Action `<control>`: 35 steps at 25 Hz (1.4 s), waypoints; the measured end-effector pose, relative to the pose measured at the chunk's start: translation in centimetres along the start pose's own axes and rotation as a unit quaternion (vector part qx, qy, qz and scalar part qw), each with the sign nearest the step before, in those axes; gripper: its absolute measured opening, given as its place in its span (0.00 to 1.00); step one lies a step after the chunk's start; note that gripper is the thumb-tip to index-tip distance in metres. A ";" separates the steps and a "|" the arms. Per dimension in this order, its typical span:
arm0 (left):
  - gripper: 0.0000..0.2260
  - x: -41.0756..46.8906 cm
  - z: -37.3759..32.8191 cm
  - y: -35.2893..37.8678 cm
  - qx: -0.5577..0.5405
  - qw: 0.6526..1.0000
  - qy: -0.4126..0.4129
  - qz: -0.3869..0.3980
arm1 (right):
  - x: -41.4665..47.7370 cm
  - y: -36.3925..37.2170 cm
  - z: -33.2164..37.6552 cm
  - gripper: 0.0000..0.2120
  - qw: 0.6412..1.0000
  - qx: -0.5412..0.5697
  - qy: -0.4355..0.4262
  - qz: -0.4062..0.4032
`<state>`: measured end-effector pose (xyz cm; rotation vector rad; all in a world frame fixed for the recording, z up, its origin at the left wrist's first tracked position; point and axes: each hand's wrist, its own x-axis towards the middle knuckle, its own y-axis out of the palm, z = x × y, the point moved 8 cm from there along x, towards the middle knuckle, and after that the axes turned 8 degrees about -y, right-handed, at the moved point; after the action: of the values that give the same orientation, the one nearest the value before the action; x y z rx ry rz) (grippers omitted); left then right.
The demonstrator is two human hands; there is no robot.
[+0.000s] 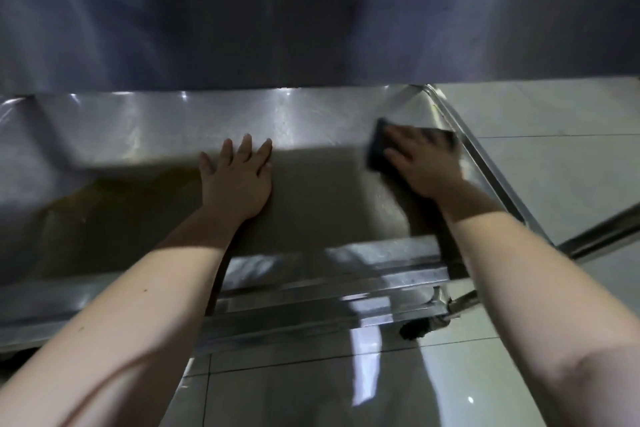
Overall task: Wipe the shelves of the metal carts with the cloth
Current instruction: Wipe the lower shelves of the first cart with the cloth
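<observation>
Both hands are down on the lower shelf [311, 128] of the cart, well apart from each other. Left hand [239, 180] is planted flat on the bare metal near the middle, fingers straight and a bit spread, holding nothing. Right hand [420, 163] is over by the shelf's right end, laid on top of the cloth [375, 149], which is dark and lies flat on the metal under the palm. Its fingers look stretched out over the cloth, pressing rather than gripping, but that hand is pretty blurred so I can't swear to the finer detail. The cloth pokes out past the fingertips on the left and far side, just inside the raised rim [485, 166].

Near half of the shelf is in shadow, far half catches the light and shows scuffs. The upper shelf [311, 31] hangs right above and fills the top of the view. A black wheel [414, 329] sits under the cart's near right corner, and a metal tube [602, 232] runs off to the right. It's all on a pale, glossy tile floor [554, 156].
</observation>
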<state>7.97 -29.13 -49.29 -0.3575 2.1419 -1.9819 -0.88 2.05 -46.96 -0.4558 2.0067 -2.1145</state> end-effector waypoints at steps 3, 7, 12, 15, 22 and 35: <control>0.23 -0.3 -0.5 0.0 -0.002 1.000 0.001 0.002 | -1.4 -0.5 -1.6 0.26 0.988 0.025 0.148 0.025; 0.23 -0.2 0.0 0.0 -0.005 1.000 -0.007 0.005 | -4.8 1.7 15.3 0.27 0.984 0.006 -0.178 0.023; 0.23 -0.1 -0.1 0.0 -0.013 1.000 -0.005 0.007 | -6.9 -1.7 -3.3 0.25 0.994 0.021 0.107 0.031; 0.23 -0.4 -0.3 0.0 -0.012 1.000 -0.009 0.011 | -7.6 -0.8 5.3 0.26 0.998 -0.015 0.058 0.018; 0.22 -0.4 -0.2 -0.2 -0.010 1.000 -0.008 0.019 | -10.7 -1.2 1.1 0.25 0.999 -0.002 0.009 0.051; 0.23 -1.0 -0.7 -0.4 -0.011 1.000 -0.005 0.017 | -16.0 -1.6 -3.9 0.25 0.987 0.028 0.135 0.082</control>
<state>8.68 -28.23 -48.86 -0.3303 2.1515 -1.9354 12.88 11.29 -46.90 0.0095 2.0319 -2.2209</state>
